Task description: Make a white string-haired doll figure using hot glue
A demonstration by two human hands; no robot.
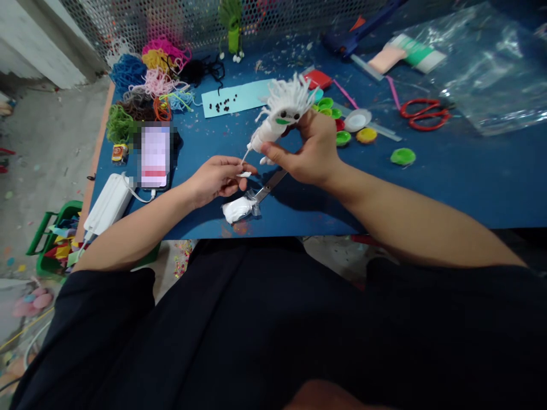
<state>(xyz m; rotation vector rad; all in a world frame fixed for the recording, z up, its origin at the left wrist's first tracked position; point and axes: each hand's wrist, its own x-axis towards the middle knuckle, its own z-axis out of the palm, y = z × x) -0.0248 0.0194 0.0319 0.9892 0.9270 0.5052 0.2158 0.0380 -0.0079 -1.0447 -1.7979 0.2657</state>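
A small white doll [267, 131] with yarn hair, dark eyes and a green mouth is tilted above the blue table. My right hand [316, 147] grips its body between thumb and fingers. At the doll's lower end, my left hand [220, 179] pinches a thin white strand or leg that runs from the body. A small white piece [244, 174] lies against the left fingers. Just below on the table sit a plastic-wrapped lump of white clay [237, 209] and a flat metal strip [271, 185], partly under the right hand's shadow.
Yarn bundles [160, 74], a phone [154, 155] and a white power bank [110, 202] are at the left. Behind lies a light blue strip [237, 98] with black beads. To the right are clay pots [342, 138], red scissors [425, 114], a glue gun [356, 31] and a plastic bag [491, 68].
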